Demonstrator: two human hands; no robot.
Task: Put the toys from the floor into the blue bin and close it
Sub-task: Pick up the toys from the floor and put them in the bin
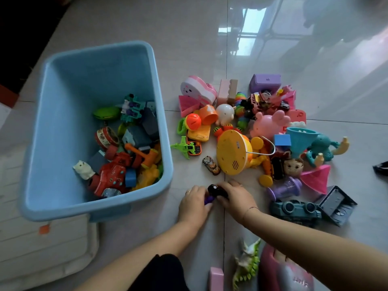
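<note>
An open blue bin (pixel 161 114) stands on the floor at the left, with several toys piled in its near right corner. Right of it a heap of toys covers the tiles, among them a yellow round toy (pixel 231 152), a pink pig (pixel 266 124) and a small toy car (pixel 211 165). Just below the heap my left hand (pixel 194 203) grips a small purple toy (pixel 209 199). My right hand (pixel 236 197) is closed on a small black toy (pixel 216 190). The two hands touch each other on the floor.
A white lid (pixel 42 248) lies under the bin's near edge at the lower left. A dark teal vehicle (pixel 294 210) and a dark grey ramp (pixel 336 205) lie right of my right wrist. A green dinosaur (pixel 247 263), a pink block (pixel 216 278) and a large pink toy (pixel 285 274) lie near me.
</note>
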